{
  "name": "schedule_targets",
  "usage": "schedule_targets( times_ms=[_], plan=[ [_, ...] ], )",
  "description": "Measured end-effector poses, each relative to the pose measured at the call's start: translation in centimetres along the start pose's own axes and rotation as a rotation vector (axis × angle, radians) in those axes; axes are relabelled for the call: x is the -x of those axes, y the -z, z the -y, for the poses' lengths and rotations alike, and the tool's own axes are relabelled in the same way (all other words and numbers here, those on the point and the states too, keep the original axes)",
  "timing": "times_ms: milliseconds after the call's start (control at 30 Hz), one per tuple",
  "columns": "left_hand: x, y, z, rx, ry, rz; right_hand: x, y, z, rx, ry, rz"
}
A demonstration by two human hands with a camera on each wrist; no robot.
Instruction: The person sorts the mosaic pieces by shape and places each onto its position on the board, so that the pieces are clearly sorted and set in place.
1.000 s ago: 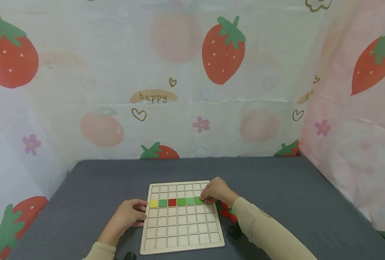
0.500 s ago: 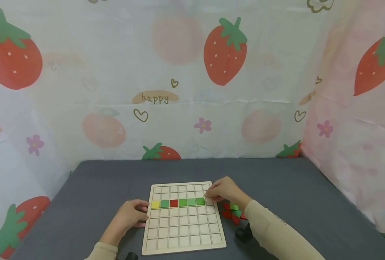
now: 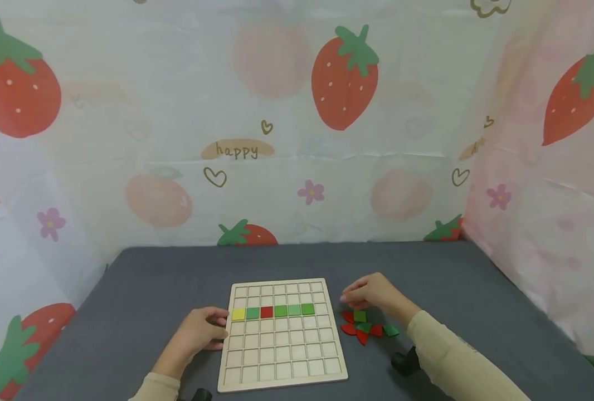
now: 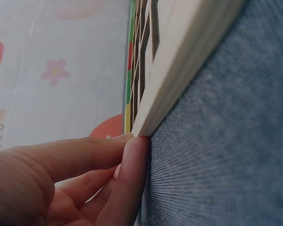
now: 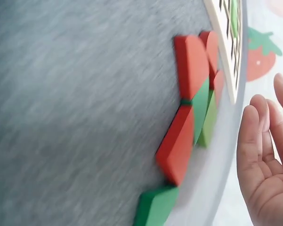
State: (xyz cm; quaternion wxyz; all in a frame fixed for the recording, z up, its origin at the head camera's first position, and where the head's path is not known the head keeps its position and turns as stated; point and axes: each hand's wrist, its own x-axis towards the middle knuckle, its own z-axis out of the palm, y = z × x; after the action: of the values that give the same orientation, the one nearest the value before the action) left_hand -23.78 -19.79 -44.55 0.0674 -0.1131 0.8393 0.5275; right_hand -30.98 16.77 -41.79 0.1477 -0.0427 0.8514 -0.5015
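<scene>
We note right hand (image 3: 372,291), fingers relaxed, now off pale wooden grid board (image 3: 283,355), near flat red and green pieces (image 3: 364,327); left hand (image 3: 201,329), loose-fingered, touches board edge.

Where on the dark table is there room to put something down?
There's bare table behind the board, up to the strawberry curtain, and more left, between curtain and left grip. It's crowded just right of the board, where red and green pieces lie bunched.
</scene>
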Motion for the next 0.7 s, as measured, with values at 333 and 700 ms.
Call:
schedule_targets(
  times_ms=[333,700],
  plan=[
    [0.2,0.0,0.0,-0.008,-0.014,-0.004,0.8,1.1,-1.0,0.042,-0.028,-0.02],
    [0.1,0.1,0.1,0.008,-0.016,0.005,1.1,1.8,-2.2,0.06,-0.073,-0.06]
  ],
)
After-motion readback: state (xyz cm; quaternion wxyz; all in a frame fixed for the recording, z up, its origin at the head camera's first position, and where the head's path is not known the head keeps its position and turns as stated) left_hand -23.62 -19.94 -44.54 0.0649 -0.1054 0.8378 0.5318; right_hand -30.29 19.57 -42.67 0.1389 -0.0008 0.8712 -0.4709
